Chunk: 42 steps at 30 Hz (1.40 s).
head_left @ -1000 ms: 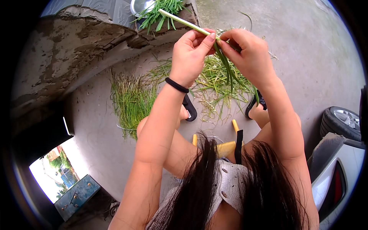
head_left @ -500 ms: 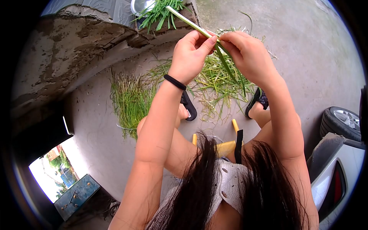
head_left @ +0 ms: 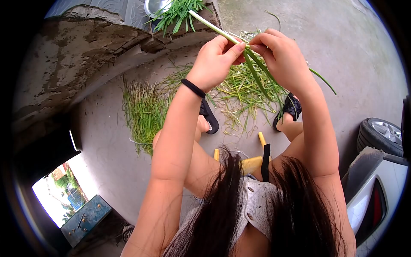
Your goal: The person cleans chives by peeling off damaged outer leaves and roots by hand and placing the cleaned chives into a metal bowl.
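Observation:
A garlic chive (head_left: 209, 25) with a pale stem and flat green leaves is held out in front of me. Its white end points up and left, towards the bowl. My left hand (head_left: 214, 62) is closed round the stem, thumb on top. Close beside it, my right hand (head_left: 283, 60) pinches the chive where the leaves part from the stem. Green leaves hang below the fingers, and one leaf sticks out past the right wrist. The right fingertips are partly hidden. Beneath both hands lies a loose heap of trimmed leaves and stalks (head_left: 246, 88) on the concrete.
A metal bowl (head_left: 154, 6) stands on a rough ledge (head_left: 85, 47), with green chives (head_left: 182, 13) beside and over its rim. An unsorted chive bundle (head_left: 143, 111) lies left of my feet. A yellow stool (head_left: 251, 164) is below me; a car wheel (head_left: 382, 135) is at right.
My right hand has shifted slightly right and up along the chive. The leaves have spread apart, and one now shows beyond the right wrist. The left hand has hardly moved.

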Available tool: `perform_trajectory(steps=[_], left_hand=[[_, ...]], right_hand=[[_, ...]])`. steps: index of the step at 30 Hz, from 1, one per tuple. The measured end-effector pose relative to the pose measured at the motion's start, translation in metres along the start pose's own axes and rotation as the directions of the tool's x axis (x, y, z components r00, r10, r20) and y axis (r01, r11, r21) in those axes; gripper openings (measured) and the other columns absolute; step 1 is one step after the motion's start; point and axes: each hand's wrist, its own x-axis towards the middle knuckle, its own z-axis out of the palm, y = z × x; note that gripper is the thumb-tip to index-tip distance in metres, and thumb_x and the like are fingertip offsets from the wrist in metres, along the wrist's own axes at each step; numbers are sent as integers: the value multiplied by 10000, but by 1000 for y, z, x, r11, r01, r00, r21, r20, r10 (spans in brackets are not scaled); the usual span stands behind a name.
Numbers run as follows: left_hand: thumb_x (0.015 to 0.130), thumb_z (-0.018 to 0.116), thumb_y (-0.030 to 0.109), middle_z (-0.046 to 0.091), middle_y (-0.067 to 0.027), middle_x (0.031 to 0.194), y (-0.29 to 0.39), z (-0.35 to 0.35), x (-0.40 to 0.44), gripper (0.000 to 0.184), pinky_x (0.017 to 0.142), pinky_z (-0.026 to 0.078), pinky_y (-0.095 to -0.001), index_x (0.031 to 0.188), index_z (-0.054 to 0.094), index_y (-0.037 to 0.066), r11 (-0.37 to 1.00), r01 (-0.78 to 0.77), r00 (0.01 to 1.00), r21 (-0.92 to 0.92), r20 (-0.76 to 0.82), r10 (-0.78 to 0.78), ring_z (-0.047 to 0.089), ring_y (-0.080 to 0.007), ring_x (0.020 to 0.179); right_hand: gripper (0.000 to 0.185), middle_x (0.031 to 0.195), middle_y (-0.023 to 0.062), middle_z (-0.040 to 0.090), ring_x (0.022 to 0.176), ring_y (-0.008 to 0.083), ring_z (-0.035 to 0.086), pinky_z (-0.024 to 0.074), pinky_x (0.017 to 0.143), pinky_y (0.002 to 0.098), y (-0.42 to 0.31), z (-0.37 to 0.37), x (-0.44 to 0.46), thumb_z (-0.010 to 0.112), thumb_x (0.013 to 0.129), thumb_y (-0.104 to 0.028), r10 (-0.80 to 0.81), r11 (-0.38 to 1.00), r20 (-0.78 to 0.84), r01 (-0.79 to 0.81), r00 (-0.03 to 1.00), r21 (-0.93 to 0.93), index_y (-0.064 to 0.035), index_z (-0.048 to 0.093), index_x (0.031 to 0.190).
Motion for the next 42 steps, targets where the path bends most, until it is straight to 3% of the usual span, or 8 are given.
perform_trajectory(steps=[14, 28, 35, 40, 42], left_hand=[[895, 527, 205, 581, -25, 882, 1, -5, 0, 223, 734, 481, -240, 1001, 550, 10, 990, 73, 996, -121, 68, -65, 556, -90, 788], [880, 553, 222, 575, -27, 854, 5, -14, -5, 252, 701, 469, -229, 993, 554, -2, 995, 90, 986, 36, 140, -94, 553, -87, 762], [877, 557, 221, 573, -27, 845, 6, -17, -6, 249, 692, 468, -223, 991, 549, 0, 992, 118, 977, -47, 184, -107, 556, -90, 759], [881, 548, 222, 574, -16, 849, 6, -17, -6, 215, 703, 469, -227, 978, 562, 31, 982, 159, 970, -100, 200, -137, 557, -88, 768], [884, 545, 236, 582, -12, 860, 5, -12, -7, 214, 711, 469, -236, 974, 568, 43, 986, 105, 986, -130, 142, -86, 559, -88, 778]], right_hand=[[148, 800, 61, 532, 733, 285, 573, 457, 605, 383, -8, 3, 0, 488, 782, -82, -23, 978, -24, 18, 999, -206, -135, 588, 879], [172, 789, 78, 527, 736, 298, 563, 444, 617, 389, -10, 4, -1, 492, 791, -91, -10, 991, 35, 15, 999, -134, -149, 602, 910], [191, 794, 75, 528, 736, 294, 564, 446, 617, 384, -9, 2, 0, 487, 792, -85, -6, 995, 11, 7, 1000, -100, -161, 605, 922], [170, 794, 73, 526, 717, 290, 563, 447, 600, 380, -1, 1, 3, 504, 793, -88, -11, 984, -59, 1, 998, -178, -158, 596, 917], [151, 792, 73, 526, 709, 289, 561, 445, 596, 378, 1, -1, 3, 510, 801, -95, -21, 985, -84, 6, 996, -170, -153, 592, 914]])
